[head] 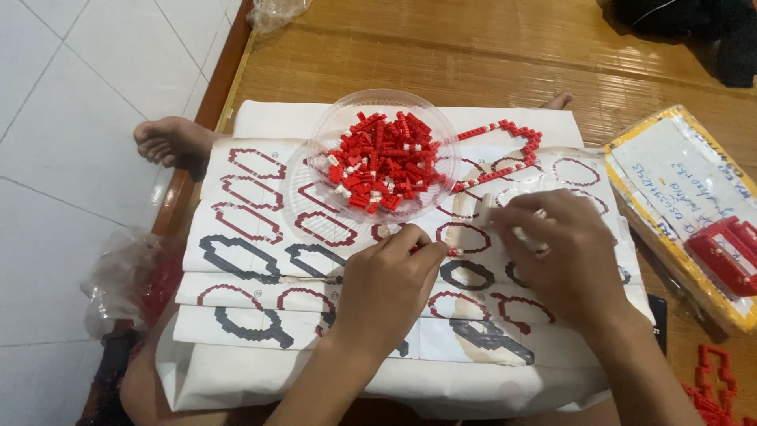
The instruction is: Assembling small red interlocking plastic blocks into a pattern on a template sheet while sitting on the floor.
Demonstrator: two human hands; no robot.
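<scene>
Red and white bricks (381,162), tiny ones, are heaped in a clear plastic dish (315,185) sitting on a big sheet of paper patterns (260,229) covered in red and black ring outlines. Down in front, the left hand (390,284) is pinched tight, thumb and forefinger closed on a small red brick (453,252) right at the fingertips, just above the paper and just below the dish's near rim. The right hand (564,252) is curled over beside it, fingers bent down around a pale piece (490,207) that pokes out at its top edge; how firmly it grips, I cannot tell, the knuckles hide it. Beyond the right hand, a half-built red ring of bricks (505,150) lies on the paper, touching the dish's right side. Off to the right on the woven bamboo mat (441,55), a yellow-edged parcel (678,197) carries a finished red brick frame (725,252), and more red brick pieces (714,386) sit at the bottom corner. On the left, a bare foot (169,142) rests at the mat's wooden edge, with a crumpled plastic bag (130,276) holding red bits nearby on the white tile floor (71,118).
</scene>
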